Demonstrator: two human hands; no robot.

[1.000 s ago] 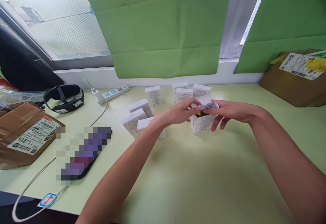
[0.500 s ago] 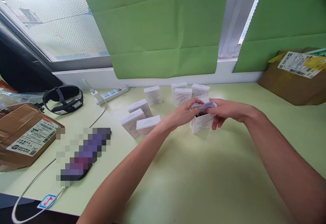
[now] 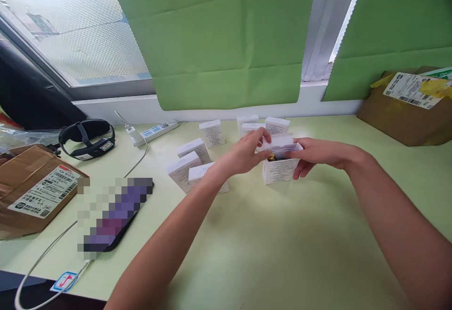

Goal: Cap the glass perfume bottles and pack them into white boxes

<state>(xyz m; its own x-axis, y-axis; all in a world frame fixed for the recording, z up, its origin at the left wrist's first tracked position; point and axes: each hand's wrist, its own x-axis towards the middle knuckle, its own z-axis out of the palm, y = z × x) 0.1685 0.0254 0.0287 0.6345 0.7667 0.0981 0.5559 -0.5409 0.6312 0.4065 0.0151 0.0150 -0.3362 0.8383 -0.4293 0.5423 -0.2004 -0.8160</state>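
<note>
A small white printed box (image 3: pixel 280 172) stands upright on the table with its top flap raised. Something dark with a gold-coloured part (image 3: pixel 271 157) shows inside its opening. My right hand (image 3: pixel 310 154) grips the box at its right side, thumb at the opening and fingers curled outside. On the left side, my left hand (image 3: pixel 247 151) has its thumb at the top edge and its curled fingers by the flap, closed about that edge. Similar white boxes stand behind the hands, one (image 3: pixel 277 125) at the back, and more to the left, one (image 3: pixel 184 171) tilted.
At left are a cardboard carton (image 3: pixel 42 183), a black head strap (image 3: pixel 88 139), a power strip (image 3: pixel 155 132) and a blurred phone (image 3: pixel 118 216) on a white cable (image 3: pixel 52 242). Another carton (image 3: pixel 406 112) sits at the back right. Green blinds (image 3: pixel 229 42) hang behind the table (image 3: pixel 300 244).
My left hand has shifted slightly left and up from the box's opening. The top flap now stands more upright, and more of the contents shows. My right hand stays on the box.
</note>
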